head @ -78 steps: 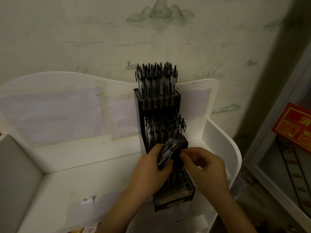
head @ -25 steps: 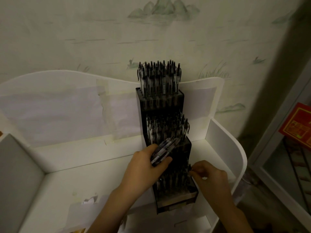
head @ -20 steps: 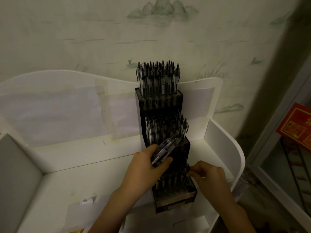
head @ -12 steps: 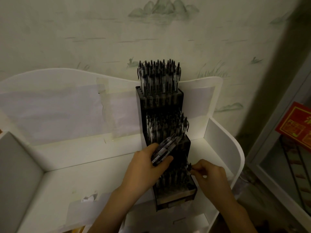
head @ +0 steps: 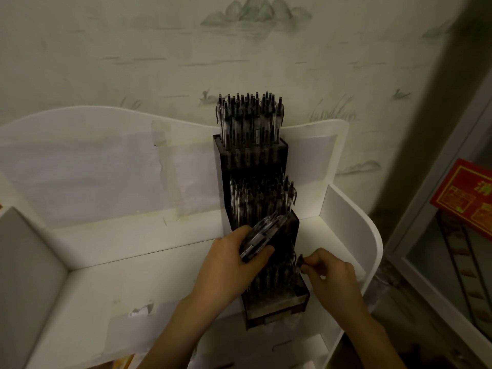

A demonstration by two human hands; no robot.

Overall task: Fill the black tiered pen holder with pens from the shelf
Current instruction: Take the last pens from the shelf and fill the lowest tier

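Now the right hand [head: 332, 275] pinches one pen [head: 298, 262], lowered since a moment ago into the near, bottom tier of the black tiered pen holder [head: 277, 307] on the white shelf [head: 354, 235]; left hand [head: 234, 265] grips the spare bundle [head: 262, 237], so filling continues.

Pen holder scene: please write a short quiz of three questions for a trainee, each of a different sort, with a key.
1. True or false: the top tier of the black pen holder is empty.
2. Which of the hands holds the bundle of pens? A. left hand B. right hand
3. Fill in: the right hand pinches a single pen at the ____ tier.

Key: 1. false, it is full of pens. 2. A. 3. lowest.
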